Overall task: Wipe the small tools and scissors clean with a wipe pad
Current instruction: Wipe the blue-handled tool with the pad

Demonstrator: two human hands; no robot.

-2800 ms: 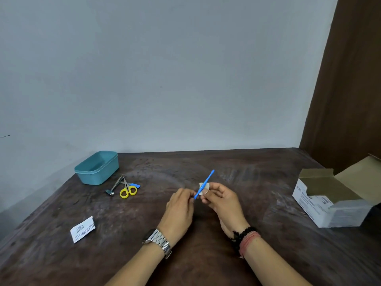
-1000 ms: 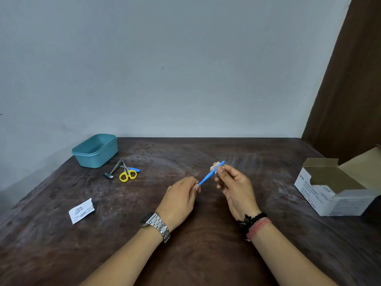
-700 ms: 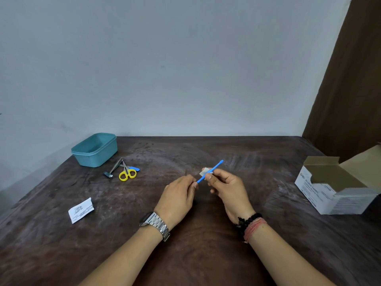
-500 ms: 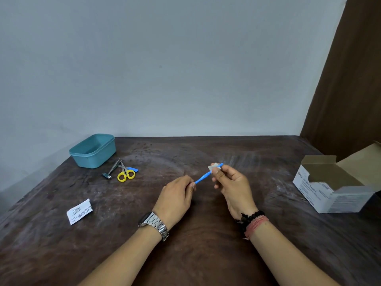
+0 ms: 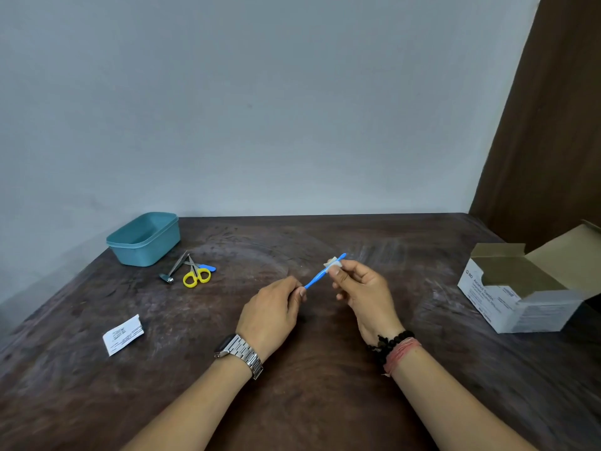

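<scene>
Wooden table (image 5: 325, 402), dark and scuffed, carries an open cardboard box (image 5: 527, 288) at right and a teal tub (image 5: 144, 239) at the far left, both kept clear of the work. Beside the tub lie the yellow-handled scissors (image 5: 196, 275) and nail clippers (image 5: 174, 271), apparently waiting their turn. Above mid-table the left hand (image 5: 270, 312) pinches the low end of a blue stick tool (image 5: 320, 274), steadying it so the right hand (image 5: 364, 292) can nip the white wipe pad (image 5: 333, 263) around its upper end.
</scene>
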